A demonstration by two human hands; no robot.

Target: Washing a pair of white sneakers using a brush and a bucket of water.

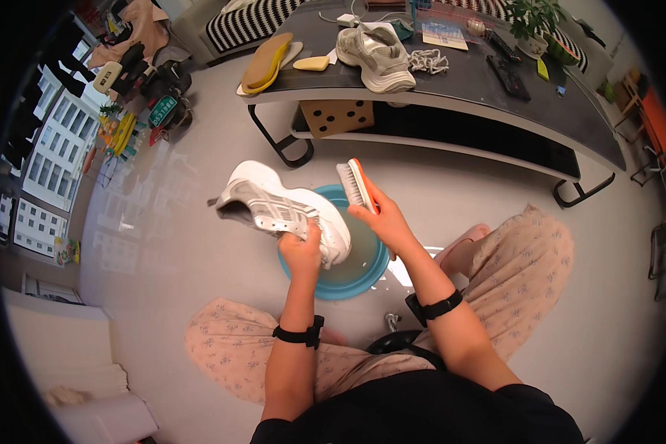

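Note:
My left hand [301, 255] grips a white and grey sneaker [285, 211] by its toe end, tilted on its side, its laces out and its opening toward the left. In my right hand [383, 222] is a scrub brush [360, 186] with an orange and white back, its pale bristles facing left toward the shoe. Brush and sneaker are apart. Beneath both sits a round blue basin [340, 291] on the floor, holding cloudy water. The sneaker covers the basin's left part.
A dark low table [466, 81] stands ahead, bearing a second sneaker [377, 58], white laces [429, 61], yellow insoles [270, 63], a potted plant [533, 29] and remotes [508, 78]. A spotted cardboard piece [338, 117] rests on its lower shelf. My knees flank the basin.

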